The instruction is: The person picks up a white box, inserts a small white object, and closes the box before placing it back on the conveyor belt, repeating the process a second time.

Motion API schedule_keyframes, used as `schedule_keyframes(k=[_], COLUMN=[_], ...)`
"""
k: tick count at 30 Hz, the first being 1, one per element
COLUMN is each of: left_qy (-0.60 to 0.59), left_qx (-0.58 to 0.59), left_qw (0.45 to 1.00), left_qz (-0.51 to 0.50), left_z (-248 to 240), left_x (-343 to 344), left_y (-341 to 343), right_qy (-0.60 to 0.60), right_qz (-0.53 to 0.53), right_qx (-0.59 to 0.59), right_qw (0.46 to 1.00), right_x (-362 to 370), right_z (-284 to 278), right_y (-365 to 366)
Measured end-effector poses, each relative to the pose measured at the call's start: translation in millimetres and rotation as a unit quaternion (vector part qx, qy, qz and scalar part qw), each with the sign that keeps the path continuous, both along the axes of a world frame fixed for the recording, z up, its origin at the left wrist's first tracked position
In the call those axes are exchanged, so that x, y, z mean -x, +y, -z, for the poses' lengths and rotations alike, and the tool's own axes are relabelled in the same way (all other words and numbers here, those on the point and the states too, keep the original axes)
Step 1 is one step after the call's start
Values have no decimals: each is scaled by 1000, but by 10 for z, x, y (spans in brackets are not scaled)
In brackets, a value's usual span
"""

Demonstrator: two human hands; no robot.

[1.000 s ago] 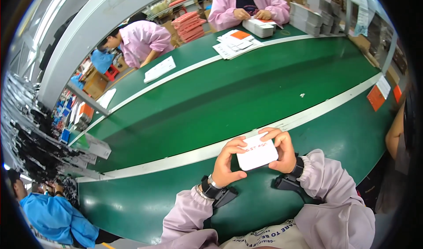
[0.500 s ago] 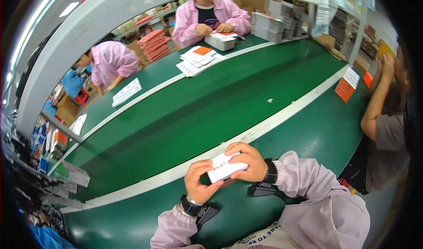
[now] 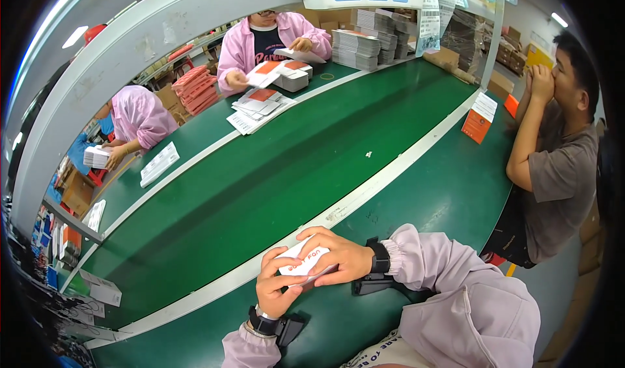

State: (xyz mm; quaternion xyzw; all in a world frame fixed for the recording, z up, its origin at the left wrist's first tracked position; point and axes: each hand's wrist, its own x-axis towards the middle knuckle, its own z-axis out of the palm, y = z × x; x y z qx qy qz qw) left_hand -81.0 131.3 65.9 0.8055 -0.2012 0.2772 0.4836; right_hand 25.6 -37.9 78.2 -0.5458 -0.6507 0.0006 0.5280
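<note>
A small white carton [image 3: 308, 260] with red lettering on its top face is held between my two hands, low over the green table. My left hand [image 3: 276, 284] grips its left end, thumb on the near side and fingers over the top. From the right, my right hand [image 3: 346, 258] curls round the other end, with fingertips on the upper face. Both hands touch the carton, and their fingers hide part of its edges. Each wrist wears a black strap with a dark block on it.
A green conveyor belt [image 3: 273, 172] with a pale edge strip runs beyond my hands. Across it, a co-worker in pink [image 3: 250, 49] handles orange-and-white sheets beside stacked grey cartons [image 3: 357, 50]. An orange-and-white card [image 3: 480, 118] stands on the right, near a seated person [image 3: 553, 153].
The carton has shifted and turned in my hands, showing its lettered face more squarely. My view has swung right. Across the belt, the co-worker's hands have parted, and a person at left now holds a white stack.
</note>
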Motion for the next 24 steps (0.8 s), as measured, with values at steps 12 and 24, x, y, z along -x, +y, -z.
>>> schedule_keyframes(k=[12, 24], left_qy=[99, 226], left_qx=[215, 279], left_qw=[965, 905], left_qz=[-113, -227], left_z=[162, 379], left_x=[-84, 160], left_y=[216, 1270], right_qy=[-19, -119], right_qz=[168, 689], right_qx=[15, -15], right_qw=[985, 715], right_x=[-194, -1308], right_z=[96, 336], right_y=[-194, -1353])
